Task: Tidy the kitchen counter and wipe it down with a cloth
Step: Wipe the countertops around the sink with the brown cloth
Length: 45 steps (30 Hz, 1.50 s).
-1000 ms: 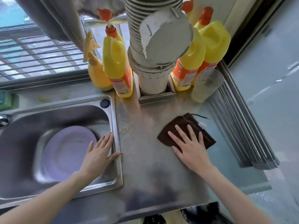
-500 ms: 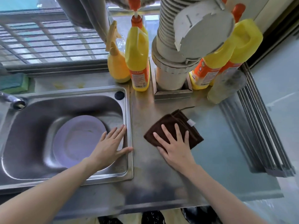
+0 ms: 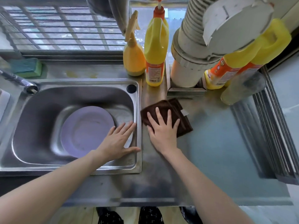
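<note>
Your stainless steel counter [image 3: 210, 159] fills the frame, with the stainless steel sink basin [image 3: 40, 110] set into its nine o'clock side. At twelve o'clock a wide ribbed grey vent pipe [image 3: 191, 50] rises from a square metal collar. A round lilac plate [image 3: 87, 130] lies flat in the sink bottom.

Your folded dark brown cloth [image 3: 168, 109] lies on the counter just right of the sink rim, near the centre of the frame, below the pipe collar. Your right hand [image 3: 163, 131] lies flat on the cloth, fingers straight and spread, palm down, gripping nothing; the heel of the hand reaches past the cloth's near edge. Your left hand [image 3: 119, 141] is also flat and spread, resting on the sink's right rim at its three o'clock edge, thumb on the rim, fingers over the basin near the plate.

Against the window at twelve o'clock stand a tall yellow bottle with an orange cap [image 3: 156, 50] and, touching its left side, a squat orange-yellow spray bottle [image 3: 134, 60]. Two more yellow bottles [image 3: 239, 62] lean at one o'clock, beside a clear plastic bottle [image 3: 239, 89]. A green and yellow sponge [image 3: 26, 67] sits at ten o'clock, behind the chrome tap [image 3: 24, 83].
</note>
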Each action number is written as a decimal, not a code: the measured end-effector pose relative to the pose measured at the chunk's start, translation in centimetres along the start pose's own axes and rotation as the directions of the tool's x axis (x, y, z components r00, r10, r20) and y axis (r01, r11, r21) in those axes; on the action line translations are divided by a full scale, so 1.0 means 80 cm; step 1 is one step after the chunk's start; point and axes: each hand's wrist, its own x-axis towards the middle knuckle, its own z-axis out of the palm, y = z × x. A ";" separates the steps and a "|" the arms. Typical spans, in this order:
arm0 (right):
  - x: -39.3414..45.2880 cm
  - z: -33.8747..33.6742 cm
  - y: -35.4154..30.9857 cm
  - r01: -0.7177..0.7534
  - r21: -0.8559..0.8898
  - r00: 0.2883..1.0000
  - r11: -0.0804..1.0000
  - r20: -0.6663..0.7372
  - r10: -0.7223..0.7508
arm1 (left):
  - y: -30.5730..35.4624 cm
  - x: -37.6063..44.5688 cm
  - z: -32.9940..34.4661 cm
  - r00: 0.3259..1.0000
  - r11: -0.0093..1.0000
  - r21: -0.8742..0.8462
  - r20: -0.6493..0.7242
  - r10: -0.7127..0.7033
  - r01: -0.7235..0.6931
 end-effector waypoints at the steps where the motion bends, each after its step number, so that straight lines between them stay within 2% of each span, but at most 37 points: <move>1: -0.010 0.001 0.007 0.063 -0.019 0.998 0.998 0.010 -0.063 | -0.004 -0.005 0.003 1.000 1.000 0.001 0.010 0.003 -0.003; 4: -0.032 0.003 0.037 0.210 -0.137 0.977 0.968 0.064 -0.202 | -0.014 -0.020 0.012 0.999 1.000 -0.003 0.044 0.025 -0.024; 6: -0.025 -0.001 0.051 0.234 -0.155 0.970 0.960 0.104 -0.220 | -0.018 -0.029 0.017 0.996 0.998 0.000 0.068 0.059 -0.059; 8: -0.005 -0.006 0.050 0.163 -0.134 0.983 0.977 0.108 -0.150 | -0.021 -0.034 0.020 0.994 0.996 0.012 0.075 0.083 -0.084; 12: 0.044 -0.010 0.010 -0.149 -0.025 0.989 0.989 0.012 0.149 | -0.029 -0.038 0.027 0.994 0.996 0.028 0.074 0.083 -0.085; 14: 0.051 -0.006 -0.009 -0.189 0.010 0.982 0.982 -0.021 0.189 | -0.031 -0.043 0.031 0.994 0.996 0.013 0.063 0.084 -0.085; 16: 0.039 0.000 -0.012 -0.084 -0.009 0.996 0.996 -0.033 0.084 | -0.031 -0.053 0.035 0.994 0.996 0.000 0.060 0.087 -0.087; 18: 0.007 0.003 0.002 0.127 -0.039 0.991 0.991 -0.028 -0.128 | -0.033 -0.065 0.039 0.994 0.997 0.004 0.067 0.081 -0.082; 21: -0.051 0.007 0.054 0.415 -0.125 0.910 0.901 0.083 -0.407 | -0.030 -0.083 0.042 0.994 0.996 0.021 0.070 0.080 -0.081; 23: -0.078 0.005 0.089 0.464 -0.132 0.885 0.876 0.109 -0.453 | -0.022 -0.094 0.044 0.993 0.994 0.019 0.055 0.102 -0.103; 25: -0.099 -0.002 0.112 0.362 -0.102 0.930 0.927 0.102 -0.352 | -0.011 -0.105 0.048 0.992 0.993 0.018 0.036 0.117 -0.118; 28: -0.122 -0.002 0.106 0.073 -0.052 0.997 0.996 0.011 -0.073 | -0.001 -0.121 0.060 0.995 0.994 0.028 -0.006 0.101 -0.101; 31: -0.122 0.006 0.046 -0.231 0.140 0.971 0.963 -0.034 0.238 | -0.001 -0.135 0.065 0.999 0.999 0.029 -0.033 0.035 -0.034; 33: -0.120 0.016 0.003 -0.269 0.203 0.963 0.942 0.028 0.269 | 0.001 -0.142 0.067 0.998 0.998 0.064 -0.054 0.019 -0.015; 36: -0.140 0.030 -0.033 -0.036 0.139 0.998 0.990 0.048 0.030 | 0.002 -0.149 0.071 0.998 0.995 0.099 -0.064 -0.004 0.010; 40: -0.180 0.039 -0.025 0.319 -0.041 0.946 0.947 0.073 -0.316 | 0.001 -0.157 0.072 0.999 0.984 0.177 0.018 -0.032 0.029; 43: -0.198 0.044 0.013 0.458 -0.208 0.889 0.864 0.112 -0.445 | -0.003 -0.164 0.072 0.988 0.984 0.162 0.119 -0.097 0.077; 45: -0.205 0.043 0.041 0.474 -0.252 0.880 0.844 0.102 -0.463 | -0.007 -0.170 0.072 0.989 0.988 0.144 0.132 -0.073 0.054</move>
